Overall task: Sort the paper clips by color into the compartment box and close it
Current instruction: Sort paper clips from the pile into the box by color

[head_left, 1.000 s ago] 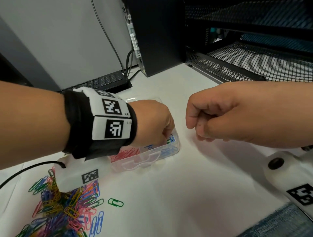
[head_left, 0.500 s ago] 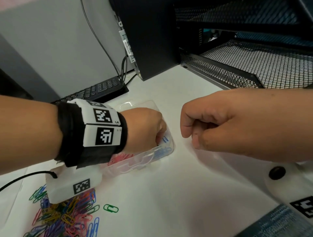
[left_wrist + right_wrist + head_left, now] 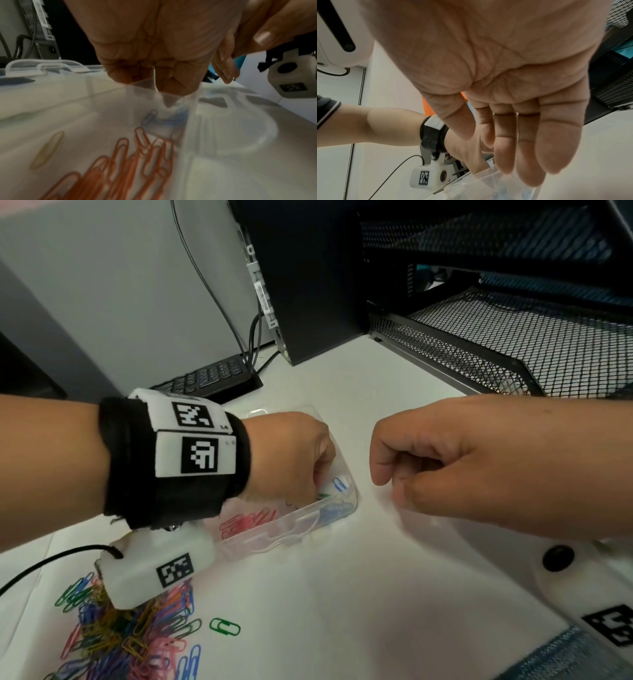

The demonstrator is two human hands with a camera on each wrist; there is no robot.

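Head view, box: the clear compartment box point(image 3: 291, 529) lies open on the white table point(image 3: 342, 594), red clips point(image 3: 246, 520) and blue clips point(image 3: 334, 508) in neighbouring compartments.
Unsorted pile: loose paper clips point(image 3: 130, 635) lie on the near-left side of the box; most work remains.
Risk: a clip may fall in the wrong compartment, since the fingers hover right at the divider; a nudge could slide the light box.
Left hand point(image 3: 291, 457): fingers curled down into the blue compartment; whether they pinch a clip, I cannot tell.
Right hand point(image 3: 462, 463): just right of the box, fingers loosely curled, holding nothing.
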